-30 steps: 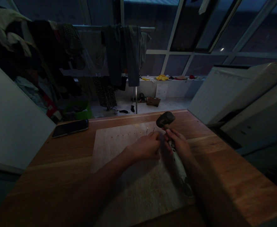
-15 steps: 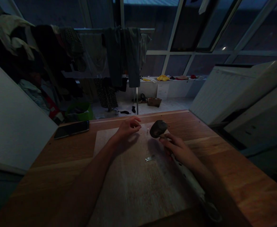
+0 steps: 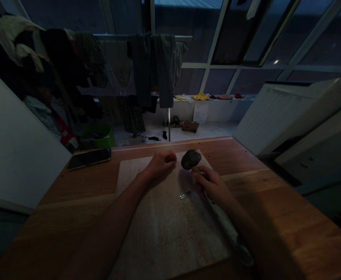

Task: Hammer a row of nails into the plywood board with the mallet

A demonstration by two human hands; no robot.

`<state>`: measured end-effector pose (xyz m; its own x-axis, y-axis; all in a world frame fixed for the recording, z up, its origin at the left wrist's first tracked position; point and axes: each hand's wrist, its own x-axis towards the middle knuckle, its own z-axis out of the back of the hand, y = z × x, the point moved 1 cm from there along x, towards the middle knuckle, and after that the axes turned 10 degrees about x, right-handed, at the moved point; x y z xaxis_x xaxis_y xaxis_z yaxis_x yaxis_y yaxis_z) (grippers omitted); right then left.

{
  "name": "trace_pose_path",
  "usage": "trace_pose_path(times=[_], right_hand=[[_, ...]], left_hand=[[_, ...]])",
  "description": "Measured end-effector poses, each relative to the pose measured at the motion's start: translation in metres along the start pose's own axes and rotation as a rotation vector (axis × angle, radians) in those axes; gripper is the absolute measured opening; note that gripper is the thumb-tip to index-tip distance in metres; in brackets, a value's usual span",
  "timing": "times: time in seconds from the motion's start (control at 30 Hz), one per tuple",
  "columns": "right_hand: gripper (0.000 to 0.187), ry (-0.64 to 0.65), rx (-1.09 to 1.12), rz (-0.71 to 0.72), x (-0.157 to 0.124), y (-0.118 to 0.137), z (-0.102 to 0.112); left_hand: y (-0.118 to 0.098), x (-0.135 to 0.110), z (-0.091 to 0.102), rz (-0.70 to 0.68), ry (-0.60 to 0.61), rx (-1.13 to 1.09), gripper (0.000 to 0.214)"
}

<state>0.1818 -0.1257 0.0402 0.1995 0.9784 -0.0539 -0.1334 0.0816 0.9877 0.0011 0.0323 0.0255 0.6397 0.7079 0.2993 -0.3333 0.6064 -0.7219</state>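
My right hand is closed around the handle of a mallet, close below its dark, rounded head. The long pale handle runs back beneath my right forearm. The head hangs over the far part of a pale wooden board. Just left of it, my left hand rests low at the board with thumb and fingers pinched together. What the pinch holds, if anything, is too small and dark to make out. Several thin metal nails lie on the board, nearer to me than the mallet head.
The board lies on a wooden table. A phone lies at the table's far left. Past the far edge are a green basket, clothes on a rack and a small box. A white cabinet-like object stands at right.
My left hand has moved slightly right and its fingers have closed. The mallet has shifted a little left in my right hand. The small upright nail seen earlier between them no longer shows.
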Motion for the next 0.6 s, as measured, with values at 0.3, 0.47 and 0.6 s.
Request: trace_pose_path(times=[0.3,0.47,0.6], right_hand=[[0.037,0.048,0.320,-0.019,0.004,0.012,-0.018],[0.034,0.077,0.386,-0.006,0.009,0.018,-0.026],[0.034,0.086,0.333,0.035,0.012,0.019,-0.033]], left_hand=[[0.004,0.000,-0.001,0.034,0.020,0.000,0.017],[0.009,0.001,-0.002,0.030,0.025,-0.020,0.022],[0.010,0.001,-0.001,0.022,0.037,-0.025,0.022]])
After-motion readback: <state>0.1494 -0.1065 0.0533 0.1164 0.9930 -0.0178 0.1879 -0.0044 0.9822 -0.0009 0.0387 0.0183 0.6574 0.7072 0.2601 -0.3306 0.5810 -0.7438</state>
